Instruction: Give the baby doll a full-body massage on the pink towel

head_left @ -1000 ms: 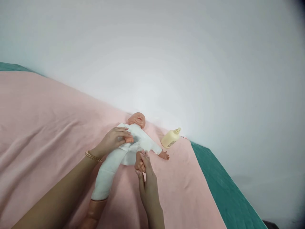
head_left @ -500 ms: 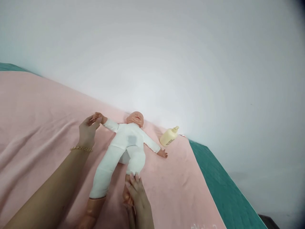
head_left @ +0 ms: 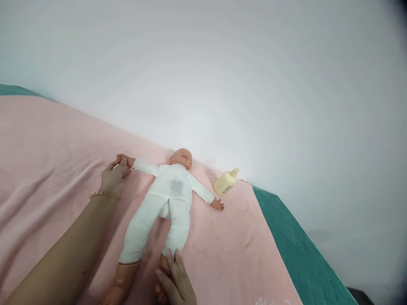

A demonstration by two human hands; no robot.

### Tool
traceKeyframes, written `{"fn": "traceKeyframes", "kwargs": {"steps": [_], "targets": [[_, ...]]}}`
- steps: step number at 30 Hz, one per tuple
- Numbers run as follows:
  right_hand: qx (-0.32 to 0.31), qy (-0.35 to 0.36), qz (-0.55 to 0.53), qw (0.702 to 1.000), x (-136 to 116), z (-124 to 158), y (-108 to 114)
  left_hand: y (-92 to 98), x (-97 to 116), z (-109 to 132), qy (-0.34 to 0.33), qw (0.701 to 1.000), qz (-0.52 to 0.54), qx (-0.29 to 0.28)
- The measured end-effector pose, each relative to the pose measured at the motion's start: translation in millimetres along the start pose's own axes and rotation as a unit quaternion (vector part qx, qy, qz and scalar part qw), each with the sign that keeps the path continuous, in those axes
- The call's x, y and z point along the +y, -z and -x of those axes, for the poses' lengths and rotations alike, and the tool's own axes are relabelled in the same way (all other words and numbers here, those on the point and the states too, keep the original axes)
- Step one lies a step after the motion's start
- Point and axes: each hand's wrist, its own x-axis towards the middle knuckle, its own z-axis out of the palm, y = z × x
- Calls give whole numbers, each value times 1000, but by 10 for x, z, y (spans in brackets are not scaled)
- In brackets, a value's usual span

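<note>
A baby doll (head_left: 173, 180) in a white cloth suit lies on its back, arms spread and legs toward me. My left hand (head_left: 112, 176) pinches the doll's small hand at the left, thumb on top, with that arm stretched out sideways. Around the ankle and foot of the doll's leg on the right, my right hand (head_left: 176, 277) is laid with its fingers across the ankle, partly hiding the foot. The doll's other foot (head_left: 122, 279) rests free at the bottom. A grey patch marks the suit's belly.
A pale yellow pump bottle (head_left: 225, 182) stands beside the doll's arm on the right. Under everything is a pink blanket (head_left: 241, 254), wrinkled at the left, over a green surface (head_left: 295, 241). A white wall (head_left: 203, 76) rises just behind the doll's head.
My left hand has drawn the doll's arm slightly outward and down to the left. My right hand has moved toward me, and the doll's leg on the right is now straighter.
</note>
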Motion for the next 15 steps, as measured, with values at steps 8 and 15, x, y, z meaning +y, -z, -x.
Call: {"fn": "traceKeyframes", "kwargs": {"steps": [8,15], "targets": [[17,-43,-52,998,145,32,-52,-223,437,267,18,997,41,69],[-2,-21,-61,998,239,-375,147,-395,642,579,-111,986,-35,-121]]}}
